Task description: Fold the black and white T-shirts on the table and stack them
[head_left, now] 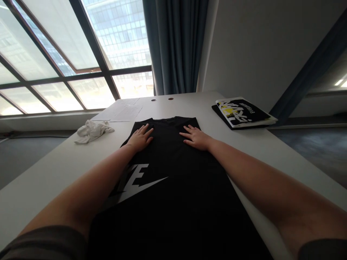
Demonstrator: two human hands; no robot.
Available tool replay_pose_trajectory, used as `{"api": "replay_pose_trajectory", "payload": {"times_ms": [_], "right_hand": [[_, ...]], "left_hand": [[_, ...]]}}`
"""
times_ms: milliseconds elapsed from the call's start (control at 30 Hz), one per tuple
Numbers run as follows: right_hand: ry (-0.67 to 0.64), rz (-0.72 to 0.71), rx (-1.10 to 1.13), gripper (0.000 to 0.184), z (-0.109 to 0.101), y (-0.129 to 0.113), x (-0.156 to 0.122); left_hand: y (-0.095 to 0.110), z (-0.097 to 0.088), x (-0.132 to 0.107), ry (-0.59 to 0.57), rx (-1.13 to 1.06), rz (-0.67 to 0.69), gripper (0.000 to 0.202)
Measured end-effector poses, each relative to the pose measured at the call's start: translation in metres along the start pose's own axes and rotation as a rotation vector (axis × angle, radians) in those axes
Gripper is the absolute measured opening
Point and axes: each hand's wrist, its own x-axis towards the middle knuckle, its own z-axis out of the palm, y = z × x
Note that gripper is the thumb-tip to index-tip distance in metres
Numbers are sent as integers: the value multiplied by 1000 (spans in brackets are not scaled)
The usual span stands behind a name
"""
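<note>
A black T-shirt [173, 159] lies spread flat along the table, its collar at the far end and its lower part running toward me. White lettering and a swoosh mark show on its left side, partly covered by my left forearm. My left hand [139, 138] rests flat on the upper left of the shirt, fingers spread. On the upper right, my right hand [197, 138] lies palm down with its fingers apart. Neither hand grips the fabric. The sleeves do not show and seem to be tucked under.
To the right is a stack of folded shirts [244, 112], the top one black with white and yellow print. A crumpled white cloth [93, 131] and paper sheets [119, 112] lie at the left on the white table [48, 177]. A blue curtain [176, 47] hangs beyond the far edge.
</note>
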Motion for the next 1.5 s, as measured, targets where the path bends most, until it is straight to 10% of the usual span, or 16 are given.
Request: {"api": "replay_pose_trajectory", "payload": {"times_ms": [133, 300, 567, 1100, 1333, 1500], "right_hand": [[172, -168, -15, 56, -13, -11, -17], [-31, -249, 47, 61, -15, -50, -58], [-178, -197, 162, 69, -6, -83, -85], [-12, -207, 143, 54, -15, -97, -68], [-8, -284, -36, 39, -30, -181, 67], [-130, -50, -94, 62, -8, -222, 174]], "left_hand": [[26, -13, -59, 12, 25, 25, 62], [48, -29, -191, -67, -4, 85, 64], [15, -25, -331, -11, 8, -129, 67], [15, -53, -366, 175, -196, -577, 47], [14, -59, -363, 150, -326, -547, 28], [18, -64, -362, 159, -381, -555, 24]]}}
